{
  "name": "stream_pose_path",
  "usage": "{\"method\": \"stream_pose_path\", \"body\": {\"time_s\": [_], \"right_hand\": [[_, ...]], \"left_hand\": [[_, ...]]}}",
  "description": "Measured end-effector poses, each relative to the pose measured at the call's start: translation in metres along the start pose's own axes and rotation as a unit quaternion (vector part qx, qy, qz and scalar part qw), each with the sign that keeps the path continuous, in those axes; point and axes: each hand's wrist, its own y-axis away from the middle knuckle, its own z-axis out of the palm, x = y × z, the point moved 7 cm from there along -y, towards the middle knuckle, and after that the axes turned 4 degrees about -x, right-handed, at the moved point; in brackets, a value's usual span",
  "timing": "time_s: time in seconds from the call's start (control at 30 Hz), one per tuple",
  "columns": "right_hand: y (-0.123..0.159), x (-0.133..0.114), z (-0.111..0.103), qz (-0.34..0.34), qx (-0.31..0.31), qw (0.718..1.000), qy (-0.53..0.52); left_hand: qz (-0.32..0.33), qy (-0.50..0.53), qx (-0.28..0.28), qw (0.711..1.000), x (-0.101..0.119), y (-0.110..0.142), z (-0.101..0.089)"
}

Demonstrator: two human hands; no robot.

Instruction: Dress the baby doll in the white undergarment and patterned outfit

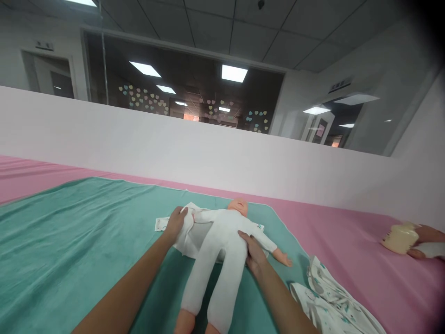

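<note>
A baby doll (227,229) in a white cloth body lies on its back, its head (238,205) away from me and its feet towards me. Beneath its torso a white baby shirt (187,241) is spread, with a printed sleeve poking out at the left. My left hand (176,223) is closed on the shirt's left edge, beside the doll's arm. At the doll's right-hand side, around the waist, my right hand (254,250) grips it with the thumb on top; the other fingers are mostly hidden.
A green blanket (86,250) covers much of the pink surface (333,227). Printed white baby clothes (333,301) lie at the lower right. Farther right, another doll (429,239) wears something pale yellow. A low white wall (174,148) with windows stands behind.
</note>
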Motion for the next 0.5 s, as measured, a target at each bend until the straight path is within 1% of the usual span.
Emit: {"method": "stream_pose_path", "body": {"time_s": [0.13, 0.23, 0.3, 0.4, 0.47, 0.5], "right_hand": [[-0.008, 0.016, 0.029, 0.029, -0.032, 0.999, 0.022], [-0.013, 0.027, 0.043, 0.042, -0.045, 0.998, 0.029], [-0.015, 0.034, 0.044, 0.051, -0.04, 0.998, 0.029], [-0.016, 0.039, 0.04, 0.047, -0.031, 0.998, 0.021], [-0.016, 0.04, 0.039, 0.044, -0.039, 0.998, 0.018], [-0.015, 0.041, 0.04, 0.045, -0.047, 0.998, 0.017]], "left_hand": [[0.034, 0.01, -0.039, 0.999, 0.018, 0.006, 0.019], [0.04, 0.006, -0.056, 0.998, 0.026, 0.011, 0.028], [0.043, 0.008, -0.075, 0.996, 0.033, 0.015, 0.035], [0.067, 0.012, -0.138, 0.988, 0.048, 0.024, 0.052], [0.094, -0.016, -0.172, 0.981, 0.06, 0.03, 0.061], [0.107, -0.041, -0.177, 0.978, 0.064, 0.032, 0.065]]}}
